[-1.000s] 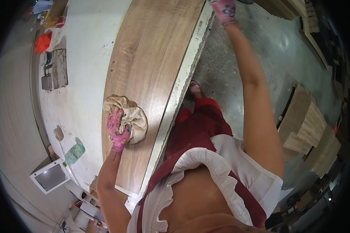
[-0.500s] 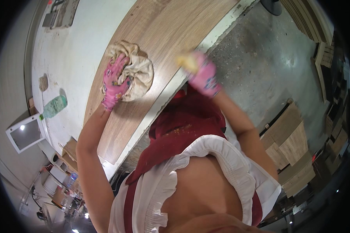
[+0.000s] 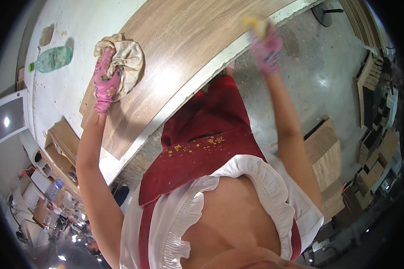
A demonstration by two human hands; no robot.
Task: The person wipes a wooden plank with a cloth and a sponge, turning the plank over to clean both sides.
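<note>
Pink-gloved left hand (image 3: pixel 107 83) is closed on a beige rag (image 3: pixel 125 60) atop the wood-grain panel (image 3: pixel 184 49); the right hand (image 3: pixel 267 47) pinches a blurred yellow object (image 3: pixel 257 24) at the panel's edge. Loose grip could drop it.

Single head-mounted fisheye cam, left unit of a side-by-side pair, looks steeply down over the wearer's chest and red apron (image 3: pixel 202 134). Relative to the apron, the wood panel (image 3: pixel 175 58) curves above and left, close-range; concrete floor (image 3: pixel 327 85) lies to the right. No 2nd view, so no overlap.
</note>
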